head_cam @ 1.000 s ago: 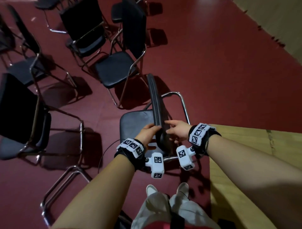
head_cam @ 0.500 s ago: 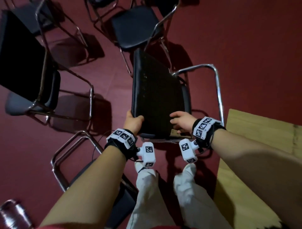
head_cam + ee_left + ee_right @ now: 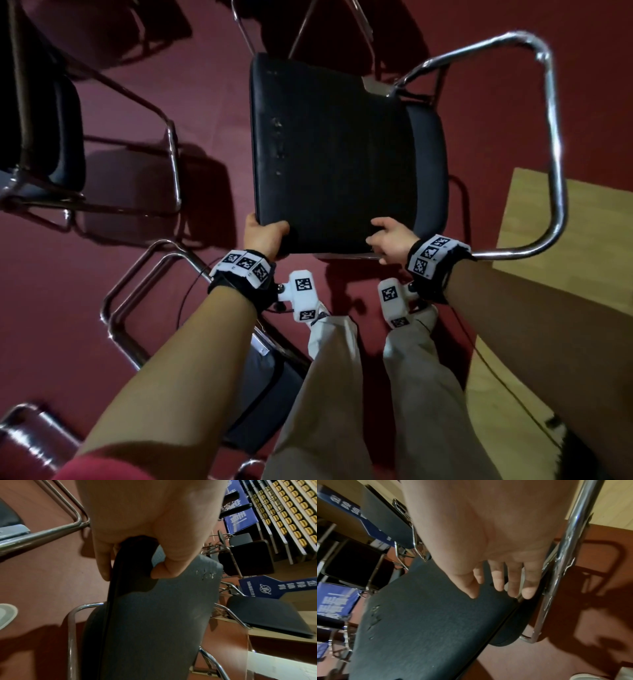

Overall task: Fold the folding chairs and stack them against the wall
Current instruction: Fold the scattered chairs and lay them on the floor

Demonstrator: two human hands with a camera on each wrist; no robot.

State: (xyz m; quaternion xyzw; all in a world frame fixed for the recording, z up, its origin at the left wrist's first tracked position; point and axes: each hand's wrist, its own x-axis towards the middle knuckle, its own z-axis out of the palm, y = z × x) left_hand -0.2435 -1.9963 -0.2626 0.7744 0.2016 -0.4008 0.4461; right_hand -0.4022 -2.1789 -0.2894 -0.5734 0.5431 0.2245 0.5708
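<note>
Directly ahead of the person, the chair (image 3: pixel 342 154) is held off the floor (image 3: pixel 102 274), its dark pad running lengthwise away from the body and the chrome frame (image 3: pixel 555 137) looping out to the right. Both hands sit at the near edge: the left hand (image 3: pixel 263 236) grips the near-left corner, thumb on top and fingers curled beneath; the right hand (image 3: pixel 390 240) rests at the near-right, fingers (image 3: pixel 498 582) loosely bent over the pad's edge by the tube. Judging by this, the frame stands apart from the pad, so the chair is not yet flat.
</note>
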